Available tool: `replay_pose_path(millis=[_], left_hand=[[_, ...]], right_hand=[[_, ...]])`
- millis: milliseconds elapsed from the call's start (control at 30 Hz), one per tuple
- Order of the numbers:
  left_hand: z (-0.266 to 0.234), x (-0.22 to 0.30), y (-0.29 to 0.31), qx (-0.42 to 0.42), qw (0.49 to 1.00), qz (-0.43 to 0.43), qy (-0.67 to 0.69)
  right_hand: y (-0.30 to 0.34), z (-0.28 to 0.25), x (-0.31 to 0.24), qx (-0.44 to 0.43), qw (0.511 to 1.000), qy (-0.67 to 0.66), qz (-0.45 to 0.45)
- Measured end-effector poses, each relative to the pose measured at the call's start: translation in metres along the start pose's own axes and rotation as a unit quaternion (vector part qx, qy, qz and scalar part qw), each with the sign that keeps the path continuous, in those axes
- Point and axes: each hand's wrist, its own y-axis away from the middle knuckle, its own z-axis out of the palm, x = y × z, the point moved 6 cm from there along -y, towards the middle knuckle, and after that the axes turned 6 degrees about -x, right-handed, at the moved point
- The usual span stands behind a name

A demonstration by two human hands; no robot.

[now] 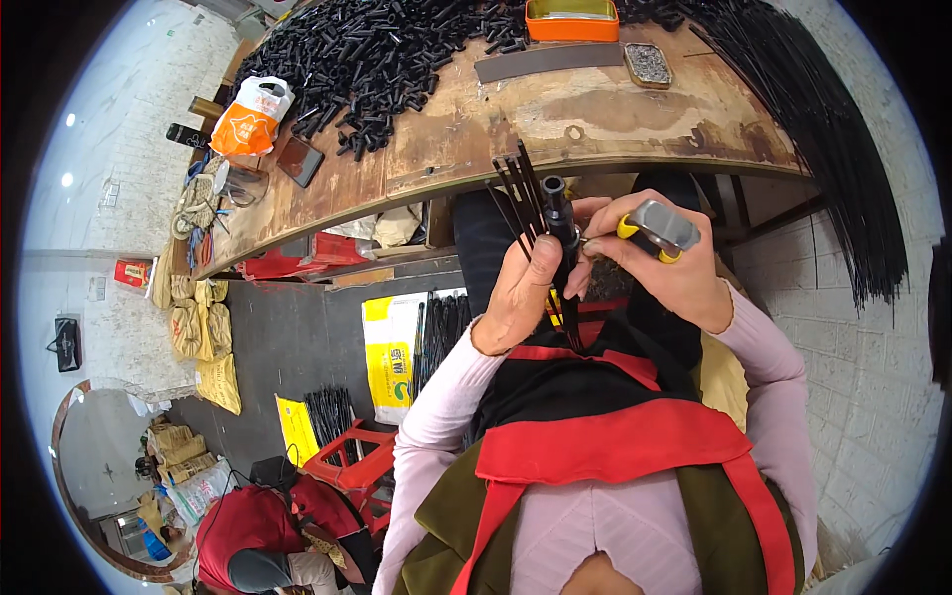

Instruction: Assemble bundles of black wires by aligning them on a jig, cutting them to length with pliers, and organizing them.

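In front of my lap, my left hand [523, 293] is closed around several thin black rods [518, 190] and a thicker black tubular piece [557, 203]. The rods stick up past my thumb and also show below the hand. Close beside it, my right hand [684, 268] is closed on what looks like a hammer [666, 226], with a grey metal head and yellow parts. My right thumb and fingertips also pinch near the side of the tubular piece; a small shiny bit shows there, too small to name.
Across the wooden workbench [476, 129] lie a heap of black tubular parts [347, 69], an orange box [572, 22], a tin of small metal pieces [648, 64] and a phone [299, 161]. Long black rods [843, 149] hang off its right end. A person in red [258, 535] bends at lower left.
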Motion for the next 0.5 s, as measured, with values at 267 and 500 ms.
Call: replay_pose_path(millis=[267, 500], left_hand=[[-0.002, 0.004, 0.002, -0.001, 1.0, 0.014, -0.016], [-0.004, 0.004, 0.003, 0.007, 1.0, 0.0, -0.005]], right_hand=[[-0.006, 0.008, -0.006, -0.02, 0.993, -0.107, -0.054], [-0.007, 0.008, 0.003, -0.022, 0.987, -0.156, -0.032]])
